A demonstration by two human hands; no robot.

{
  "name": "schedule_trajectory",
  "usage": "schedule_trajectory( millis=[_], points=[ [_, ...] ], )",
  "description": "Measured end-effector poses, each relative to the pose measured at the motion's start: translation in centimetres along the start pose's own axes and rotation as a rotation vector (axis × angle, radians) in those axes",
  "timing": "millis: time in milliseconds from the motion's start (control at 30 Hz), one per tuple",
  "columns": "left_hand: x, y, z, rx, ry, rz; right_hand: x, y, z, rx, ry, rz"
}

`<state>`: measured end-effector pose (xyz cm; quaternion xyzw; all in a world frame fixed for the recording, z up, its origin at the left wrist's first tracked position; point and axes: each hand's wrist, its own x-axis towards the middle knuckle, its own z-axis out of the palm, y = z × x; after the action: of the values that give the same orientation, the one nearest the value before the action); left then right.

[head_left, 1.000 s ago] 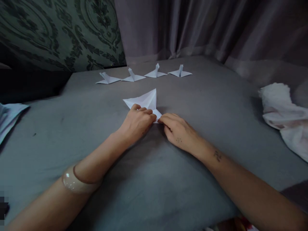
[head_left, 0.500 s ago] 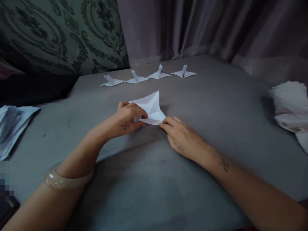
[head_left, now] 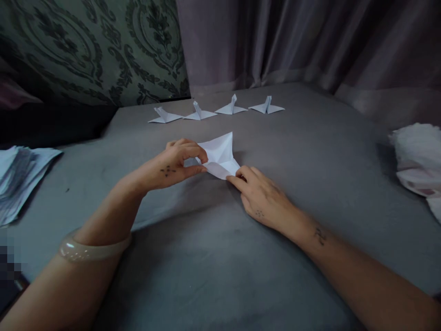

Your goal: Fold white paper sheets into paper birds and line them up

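Observation:
A white sheet of folding paper (head_left: 220,149), creased and partly folded, lies on the grey surface between my hands. One pointed corner stands up at the far side, and the near edge curls upward. My left hand (head_left: 182,161) pinches the paper's left side between thumb and index finger. At the near right corner, my right hand (head_left: 257,193) has its thumb and fingers closed on the paper. The underside of the paper is hidden.
Several folded paper birds (head_left: 232,106) stand in a row at the back. A stack of papers (head_left: 27,174) lies at the left. A pale crumpled bundle (head_left: 418,158) sits at the right edge. Behind are a patterned panel (head_left: 103,50) and a curtain (head_left: 292,41).
My left hand has drawn back a little from the paper's middle to its left edge, with the fingers less spread over it. My right hand keeps its place at the right corner.

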<state>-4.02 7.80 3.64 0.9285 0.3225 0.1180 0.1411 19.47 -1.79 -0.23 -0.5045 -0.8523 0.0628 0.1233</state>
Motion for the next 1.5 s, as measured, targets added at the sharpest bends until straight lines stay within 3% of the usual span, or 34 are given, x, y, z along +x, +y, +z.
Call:
schedule_trajectory(
  millis=[200,467,733,867,933,1033,1133,1200,1267,1367,1500],
  points=[
    [0.1,0.5,0.3,0.010,0.002,-0.032,0.0,0.0,0.0,0.023,0.018,0.003],
    [0.4,2.1,1.1,0.032,0.070,0.076,0.2,0.1,0.3,0.016,0.019,0.001],
    [0.7,2.6,1.6,-0.055,0.128,0.001,0.3,0.1,0.3,0.015,0.013,0.001],
    [0.9,2.8,2.0,-0.067,0.128,0.029,0.3,0.1,0.4,0.009,0.017,-0.001],
    [1.0,2.7,2.5,0.027,0.210,0.060,0.3,0.1,0.5,0.002,0.019,0.003],
    [1.0,2.7,3.7,0.174,0.449,0.039,0.2,0.2,0.6,0.003,0.017,0.007],
    [0.3,3.3,4.6,0.165,0.648,-0.134,0.2,0.1,0.5,0.026,0.006,0.012],
    [-0.4,4.1,4.9,0.155,0.705,-0.336,0.2,0.1,0.4,0.041,-0.003,0.026],
    [-1.0,4.8,5.0,0.130,0.603,-0.453,0.2,0.0,0.3,0.046,-0.007,0.037],
    [-1.1,5.3,5.2,0.050,0.436,-0.506,0.3,-0.2,0.1,0.038,-0.014,0.042],
    [-0.6,5.0,5.7,-0.030,0.441,-0.448,0.3,-0.2,0.0,0.028,-0.019,0.041]
  ],
)
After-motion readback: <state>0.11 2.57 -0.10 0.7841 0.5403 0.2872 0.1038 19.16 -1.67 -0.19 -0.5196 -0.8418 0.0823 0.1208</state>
